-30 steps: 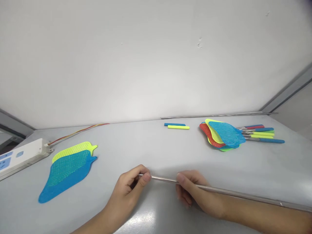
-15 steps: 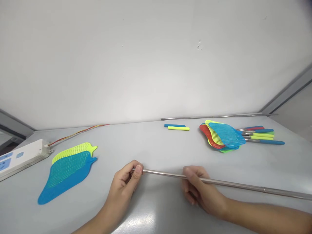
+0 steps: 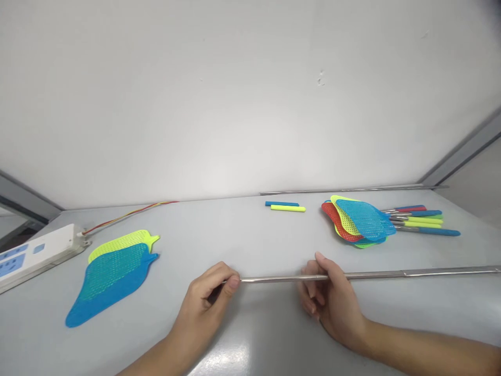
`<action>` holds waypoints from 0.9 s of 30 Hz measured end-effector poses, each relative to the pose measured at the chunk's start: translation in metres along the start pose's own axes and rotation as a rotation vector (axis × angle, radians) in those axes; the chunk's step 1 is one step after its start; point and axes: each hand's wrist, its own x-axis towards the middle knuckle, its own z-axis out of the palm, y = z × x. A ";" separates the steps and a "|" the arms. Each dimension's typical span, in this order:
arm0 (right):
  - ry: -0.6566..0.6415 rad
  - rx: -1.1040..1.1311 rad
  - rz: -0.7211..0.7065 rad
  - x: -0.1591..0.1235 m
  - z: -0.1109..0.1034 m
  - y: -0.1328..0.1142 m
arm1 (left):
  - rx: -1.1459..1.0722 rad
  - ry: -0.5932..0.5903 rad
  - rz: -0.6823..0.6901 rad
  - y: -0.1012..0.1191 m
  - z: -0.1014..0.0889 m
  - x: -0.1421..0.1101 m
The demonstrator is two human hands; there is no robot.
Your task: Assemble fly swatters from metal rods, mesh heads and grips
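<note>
A thin silvery telescopic metal rod (image 3: 270, 279) runs nearly level from my left hand out past the right edge of the view, with a visible step between its sections. My left hand (image 3: 209, 297) pinches the rod's thin left end between thumb and fingers. Further right, my right hand (image 3: 332, 297) loosely holds the rod, which passes between the raised thumb and the curled fingers. Left of my hands lie two fly swatter heads, a blue one (image 3: 113, 284) partly over a yellow one (image 3: 121, 243).
Stacked fly swatters (image 3: 364, 219) with coloured handles lie at the right. A blue grip (image 3: 282, 203) and a yellow grip (image 3: 287, 208) are near the wall. Another metal rod (image 3: 352, 189) lies along the wall. A white power strip (image 3: 50, 256) with a cable stands left.
The rod's right part has swung up, away from me, so it lies almost level. My right thumb has lifted off the rod, while my left hand keeps its pinch.
</note>
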 end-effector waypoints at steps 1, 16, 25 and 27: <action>0.002 0.008 -0.003 0.000 0.000 0.000 | 0.039 -0.014 0.023 -0.001 0.000 -0.001; -0.039 -0.118 -0.085 -0.004 0.000 -0.002 | 0.213 -0.149 0.130 -0.010 0.002 -0.009; -0.104 -0.113 -0.050 -0.002 -0.002 -0.002 | 0.205 -0.183 0.079 -0.010 0.001 -0.007; -0.109 -0.110 -0.044 -0.002 -0.001 -0.002 | 0.189 -0.186 0.077 -0.009 0.001 -0.006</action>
